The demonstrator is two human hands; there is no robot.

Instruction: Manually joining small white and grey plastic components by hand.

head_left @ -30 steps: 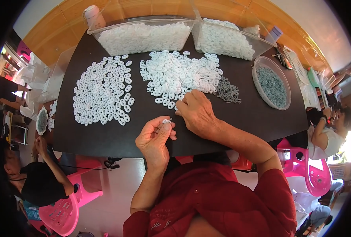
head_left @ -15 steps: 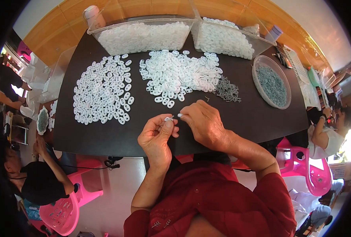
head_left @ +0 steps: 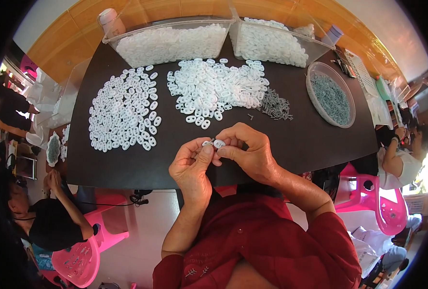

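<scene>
My left hand (head_left: 193,164) pinches a small white plastic oval piece between thumb and fingers in front of my chest. Against it, my right hand (head_left: 249,153) holds a second white oval piece (head_left: 219,143), its holed face showing. A sliver of grey shows where the two pieces meet, too small to make out fully. Beyond my hands lies a heap of loose white two-holed ovals (head_left: 209,89). Beside that heap sits a small pile of short grey pins or screws (head_left: 275,105). At left spreads a flat group of similar white ovals (head_left: 122,111).
Two clear plastic bins, a left one (head_left: 168,45) and a right one (head_left: 272,45), hold more white pieces at the back. A round clear tub (head_left: 353,113) of grey pins stands at right. People sit on both sides, with a pink chair (head_left: 392,212) at right.
My right hand has brought its white piece closer to the one in my left hand, and its holed face now shows. The view has shifted slightly.
</scene>
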